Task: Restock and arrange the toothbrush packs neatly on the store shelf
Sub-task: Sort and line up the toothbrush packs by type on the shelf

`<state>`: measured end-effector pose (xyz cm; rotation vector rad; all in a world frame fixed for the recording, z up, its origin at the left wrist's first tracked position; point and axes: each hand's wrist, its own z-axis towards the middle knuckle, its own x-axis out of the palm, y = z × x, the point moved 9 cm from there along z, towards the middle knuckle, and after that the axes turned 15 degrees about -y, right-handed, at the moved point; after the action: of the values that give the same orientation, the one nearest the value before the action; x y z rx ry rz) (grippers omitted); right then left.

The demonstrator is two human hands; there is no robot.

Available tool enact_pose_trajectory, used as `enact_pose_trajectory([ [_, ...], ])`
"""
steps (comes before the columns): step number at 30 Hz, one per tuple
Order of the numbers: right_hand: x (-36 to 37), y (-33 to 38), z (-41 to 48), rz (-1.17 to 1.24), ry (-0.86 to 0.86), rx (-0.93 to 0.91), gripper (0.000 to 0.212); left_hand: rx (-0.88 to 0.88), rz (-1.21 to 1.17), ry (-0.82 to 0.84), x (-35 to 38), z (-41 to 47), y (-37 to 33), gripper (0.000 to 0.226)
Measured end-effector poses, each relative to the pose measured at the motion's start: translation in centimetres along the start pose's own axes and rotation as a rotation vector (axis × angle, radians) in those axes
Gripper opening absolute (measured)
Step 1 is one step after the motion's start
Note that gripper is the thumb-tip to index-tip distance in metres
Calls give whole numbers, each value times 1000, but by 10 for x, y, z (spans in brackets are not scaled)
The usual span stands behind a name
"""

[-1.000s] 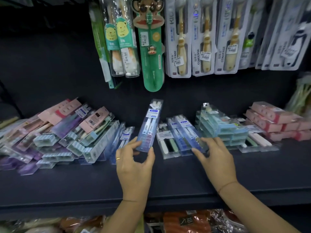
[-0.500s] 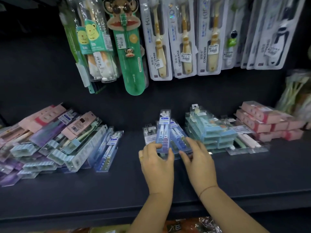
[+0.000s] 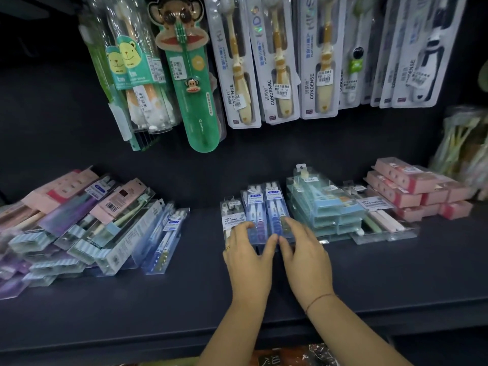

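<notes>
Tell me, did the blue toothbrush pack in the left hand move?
Yes. The blue pack moved right, toward the light-blue stack, and lies flat under the left hand.

The light is dim and comes from above — the hanging packs [image 3: 280,62] catch pale glare, while the dark shelf [image 3: 158,307] swallows most of it. My left hand [image 3: 248,257] and right hand [image 3: 306,260] show sharp; the piled packs [image 3: 52,241] at the shelf's left edge smear and bend.
</notes>
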<state>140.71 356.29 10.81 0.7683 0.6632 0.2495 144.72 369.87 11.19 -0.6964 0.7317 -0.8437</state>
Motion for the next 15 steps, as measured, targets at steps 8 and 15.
enact_pose_trajectory([
  [8,11,-16,4,176,53,125,33,-18,-10,111,5,-1,2,44],
  [15,19,-24,3,244,118,223,45,20,65,138,3,0,-2,52],
])
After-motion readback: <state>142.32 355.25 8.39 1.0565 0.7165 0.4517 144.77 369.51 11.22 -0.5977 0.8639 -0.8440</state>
